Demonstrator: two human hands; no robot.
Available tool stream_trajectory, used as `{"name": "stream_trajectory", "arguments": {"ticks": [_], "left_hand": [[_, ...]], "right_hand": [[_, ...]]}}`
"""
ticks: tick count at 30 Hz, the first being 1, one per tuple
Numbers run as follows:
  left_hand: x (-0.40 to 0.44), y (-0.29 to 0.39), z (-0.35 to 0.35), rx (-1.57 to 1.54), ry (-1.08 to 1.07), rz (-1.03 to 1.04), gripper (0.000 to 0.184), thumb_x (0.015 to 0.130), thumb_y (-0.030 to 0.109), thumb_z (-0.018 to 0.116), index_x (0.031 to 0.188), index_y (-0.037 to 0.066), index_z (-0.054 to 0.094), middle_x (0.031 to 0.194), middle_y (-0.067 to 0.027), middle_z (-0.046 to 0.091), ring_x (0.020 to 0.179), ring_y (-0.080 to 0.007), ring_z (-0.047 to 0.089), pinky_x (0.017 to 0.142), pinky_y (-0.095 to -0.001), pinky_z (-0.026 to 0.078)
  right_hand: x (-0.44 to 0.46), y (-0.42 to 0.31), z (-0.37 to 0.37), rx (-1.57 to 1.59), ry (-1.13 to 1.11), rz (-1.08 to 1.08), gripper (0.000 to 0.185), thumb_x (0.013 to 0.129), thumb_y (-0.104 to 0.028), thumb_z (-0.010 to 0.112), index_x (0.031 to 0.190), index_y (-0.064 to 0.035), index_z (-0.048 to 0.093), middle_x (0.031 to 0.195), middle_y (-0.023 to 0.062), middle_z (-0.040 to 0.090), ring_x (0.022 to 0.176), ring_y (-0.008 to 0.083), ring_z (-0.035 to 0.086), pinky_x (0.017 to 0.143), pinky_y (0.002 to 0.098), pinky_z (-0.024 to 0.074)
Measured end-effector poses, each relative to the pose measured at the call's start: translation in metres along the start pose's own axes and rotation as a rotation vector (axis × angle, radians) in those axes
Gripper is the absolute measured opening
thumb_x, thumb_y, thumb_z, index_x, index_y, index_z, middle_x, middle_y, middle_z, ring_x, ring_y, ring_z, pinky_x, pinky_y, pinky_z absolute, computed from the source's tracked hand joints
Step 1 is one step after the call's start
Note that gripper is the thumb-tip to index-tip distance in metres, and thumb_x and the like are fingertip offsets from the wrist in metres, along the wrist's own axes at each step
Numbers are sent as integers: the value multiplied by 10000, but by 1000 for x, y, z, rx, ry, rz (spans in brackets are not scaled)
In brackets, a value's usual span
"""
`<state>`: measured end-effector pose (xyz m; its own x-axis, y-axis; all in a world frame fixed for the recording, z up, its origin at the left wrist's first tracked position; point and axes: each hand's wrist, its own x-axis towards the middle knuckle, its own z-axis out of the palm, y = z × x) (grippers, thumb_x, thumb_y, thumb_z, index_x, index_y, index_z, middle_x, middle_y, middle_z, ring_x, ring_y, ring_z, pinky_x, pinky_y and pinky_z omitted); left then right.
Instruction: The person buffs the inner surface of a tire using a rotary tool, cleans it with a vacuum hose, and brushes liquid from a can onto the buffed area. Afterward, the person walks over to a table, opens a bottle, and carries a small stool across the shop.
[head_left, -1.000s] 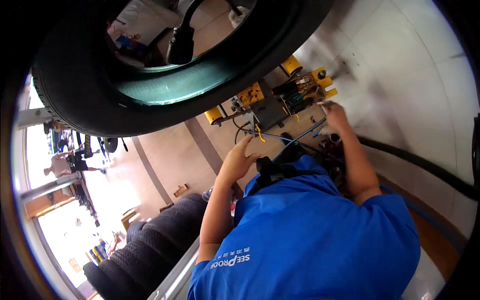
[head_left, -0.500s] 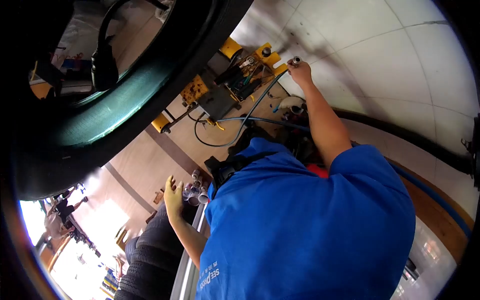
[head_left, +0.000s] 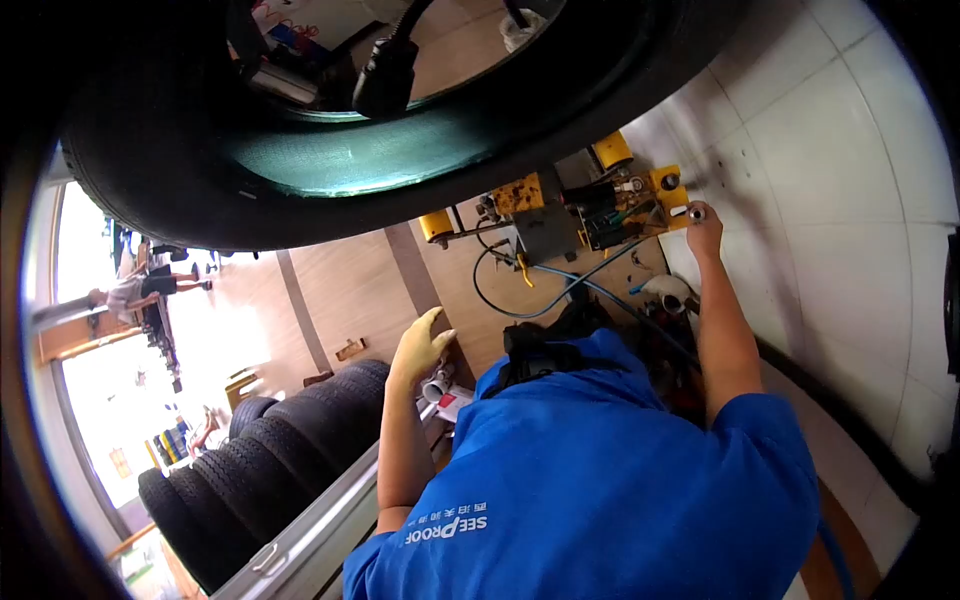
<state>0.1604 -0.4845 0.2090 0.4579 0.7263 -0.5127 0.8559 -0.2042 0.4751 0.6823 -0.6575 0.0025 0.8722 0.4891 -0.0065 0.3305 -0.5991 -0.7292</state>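
My right hand [head_left: 706, 232] is closed around the end of a blue air hose [head_left: 600, 268]. A round metal fitting [head_left: 697, 214] pokes out of the fist, its exact kind too small to make out. Just beyond that hand is a yellow tool tray [head_left: 668, 184] with several hand tools. My left hand [head_left: 422, 347] is held out with nothing in it, thumb and fingers apart. It is nearest to some white cans or cups [head_left: 437, 387]. Over both hands looms a large tire [head_left: 330, 215], its inside lit greenish.
A black lamp-like fitting [head_left: 386, 75] hangs within the tire opening. Several tires [head_left: 270, 440] stand in a row at the left by a metal rail [head_left: 300, 545]. A grey box [head_left: 545, 237] sits on the yellow machine. White tiled wall [head_left: 840, 240] rises on the right. A person [head_left: 135, 292] is far left.
The view has swung, so the tire, the tool tray and both hands sit further right, with more of the tire row showing. My right hand still grips the hose end; my left remains empty.
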Motion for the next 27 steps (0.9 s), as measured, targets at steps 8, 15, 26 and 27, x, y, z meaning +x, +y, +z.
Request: {"name": "stream_trajectory", "arguments": {"ticks": [8, 15, 26, 27], "left_hand": [[28, -24, 27, 54, -95, 119, 583, 839, 339, 647, 1289, -5, 507, 1295, -233, 530, 1211, -375, 493, 1032, -415, 384], [10, -28, 19, 19, -44, 46, 589, 856, 395, 632, 1275, -3, 519, 1267, -231, 551, 1193, -377, 507, 1010, -411, 405], [-54, -115, 48, -179, 94, -91, 598, 852, 385, 639, 1292, 1, 511, 1242, -241, 566, 1169, -378, 532, 982, -404, 426], [-63, -121, 50, -232, 114, -124, 597, 849, 382, 645, 1290, 1, 512, 1237, -241, 570, 1163, -380, 537, 977, -401, 431]], "right_hand": [[-12, -11, 2, -244, -120, -246, 245, 849, -156, 638, 1031, 0, 588, 1007, 224, 598, 936, 402, 568, 809, 438, 463], [-51, -45, -4, -295, -66, -42, 547, 868, -94, 649, 1351, -3, 409, 1277, 194, 453, 1224, 362, 421, 954, 472, 452], [-90, -258, 6, -149, -373, -348, 378, 947, -250, 549, 1242, -18, 503, 1257, 174, 498, 1166, 360, 483, 993, 490, 411], [-94, -264, 15, -142, -385, -408, 363, 953, -259, 543, 1231, -27, 513, 1229, 163, 515, 1153, 357, 489, 982, 492, 420]]}}
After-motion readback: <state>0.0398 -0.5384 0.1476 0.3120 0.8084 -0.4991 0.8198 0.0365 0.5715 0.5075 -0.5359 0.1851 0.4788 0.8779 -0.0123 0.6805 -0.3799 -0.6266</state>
